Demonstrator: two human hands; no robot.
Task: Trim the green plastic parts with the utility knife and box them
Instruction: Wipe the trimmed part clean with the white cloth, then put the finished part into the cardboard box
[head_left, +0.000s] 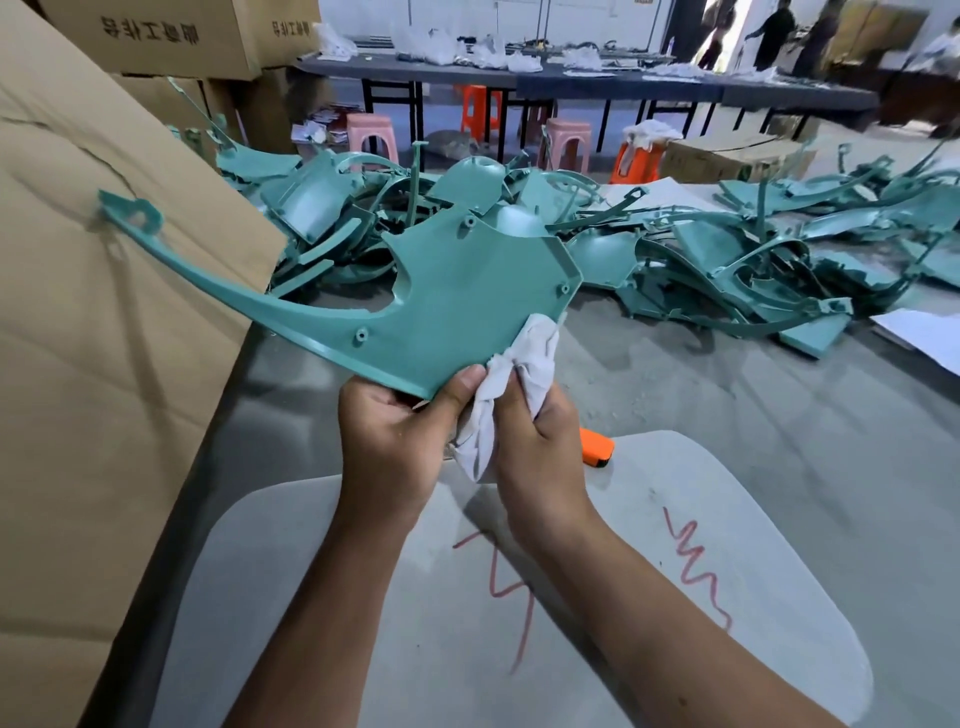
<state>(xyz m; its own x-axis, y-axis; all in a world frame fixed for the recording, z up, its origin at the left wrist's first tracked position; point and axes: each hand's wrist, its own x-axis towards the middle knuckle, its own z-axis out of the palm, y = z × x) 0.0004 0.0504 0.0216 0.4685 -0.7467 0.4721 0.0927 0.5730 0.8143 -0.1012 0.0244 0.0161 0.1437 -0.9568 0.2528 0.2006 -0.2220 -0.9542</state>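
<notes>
The green part is held up over the floor, its long arm reaching toward the cardboard box on the left. It is not boxed yet, and a big pile of parts waits beyond, so most work seemingly remains. The left hand pinches its lower edge, thumb on top; the right hand grips a white rag against it. The orange knife lies below, unheld.

Teal-green part, white rag
</notes>
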